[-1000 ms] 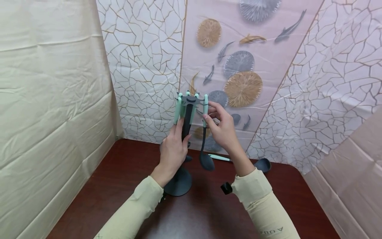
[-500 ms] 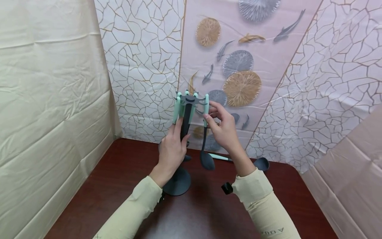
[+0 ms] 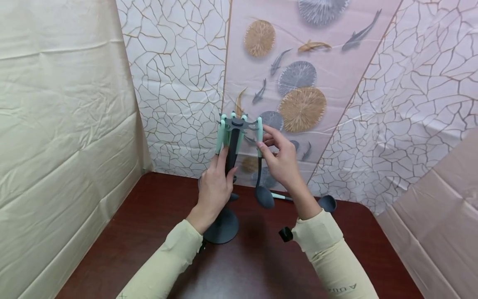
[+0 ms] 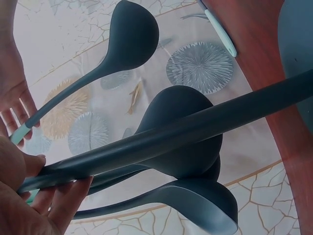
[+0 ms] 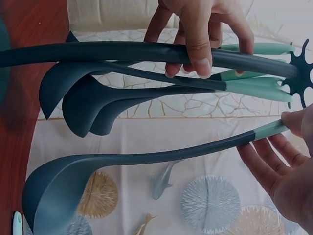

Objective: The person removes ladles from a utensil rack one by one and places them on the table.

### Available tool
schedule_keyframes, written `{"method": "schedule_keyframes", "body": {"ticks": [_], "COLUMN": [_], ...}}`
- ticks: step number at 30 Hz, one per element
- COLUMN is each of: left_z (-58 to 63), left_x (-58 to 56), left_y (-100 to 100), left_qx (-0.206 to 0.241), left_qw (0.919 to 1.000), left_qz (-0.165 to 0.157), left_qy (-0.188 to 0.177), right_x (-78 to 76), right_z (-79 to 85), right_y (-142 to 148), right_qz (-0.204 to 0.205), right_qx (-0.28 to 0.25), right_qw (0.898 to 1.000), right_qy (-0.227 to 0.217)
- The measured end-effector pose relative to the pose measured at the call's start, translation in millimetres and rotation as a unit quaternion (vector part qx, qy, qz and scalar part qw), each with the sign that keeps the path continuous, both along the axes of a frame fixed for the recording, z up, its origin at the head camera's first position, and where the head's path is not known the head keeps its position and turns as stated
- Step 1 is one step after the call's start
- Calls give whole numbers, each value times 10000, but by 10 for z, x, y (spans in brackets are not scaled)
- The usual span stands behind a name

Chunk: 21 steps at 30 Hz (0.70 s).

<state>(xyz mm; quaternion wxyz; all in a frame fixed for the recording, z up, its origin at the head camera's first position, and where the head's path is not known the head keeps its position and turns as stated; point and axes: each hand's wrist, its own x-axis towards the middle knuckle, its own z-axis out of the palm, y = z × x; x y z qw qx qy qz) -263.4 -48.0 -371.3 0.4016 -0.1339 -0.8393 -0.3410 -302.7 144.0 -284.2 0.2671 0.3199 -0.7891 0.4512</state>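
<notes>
My left hand [image 3: 214, 187] grips the dark pole of a utensil stand [image 3: 233, 147], thumb and fingers round it below the hooked top. The pole slants across the left wrist view, above its round base [image 3: 224, 228]. My right hand [image 3: 281, 160] pinches the mint handle of a dark ladle [image 3: 265, 197], also large in the right wrist view, with its bowl hanging down. The handle's upper end is right at a hook on the stand's right side. Several dark-headed utensils [image 5: 88, 105] with mint handles hang from the stand's other hooks.
A second ladle [image 3: 328, 204] lies at the back right of the brown table [image 3: 157, 249], partly hidden behind my right forearm. Its mint handle [image 3: 278, 195] shows left of the arm. Patterned cloth [image 3: 179, 83] hangs behind the table, with pale cloth at the sides.
The ladle in my right hand has shifted slightly right, its bowl swinging right and a little up. My left hand keeps its grip on the stand.
</notes>
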Motion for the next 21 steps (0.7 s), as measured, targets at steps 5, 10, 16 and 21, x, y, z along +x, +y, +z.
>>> {"method": "schedule_keyframes", "body": {"ticks": [5, 10, 16, 21], "left_z": [11, 20, 5, -12], "left_x": [-7, 6, 11, 12], "left_y": [-9, -7, -7, -8], "left_qx": [-4, 44, 69, 40], "left_qw": [10000, 10000, 10000, 10000], "left_qz": [-9, -49, -42, -40], "left_qy": [27, -7, 4, 38], "right_x": [-13, -19, -23, -20], "right_z": [7, 2, -8, -15], "right_y": [13, 32, 56, 87], "right_qz": [-128, -114, -62, -150], "right_qx": [98, 67, -20, 66], "right_qw": [9998, 9999, 10000, 9998], "right_qy": [117, 99, 71, 71]}}
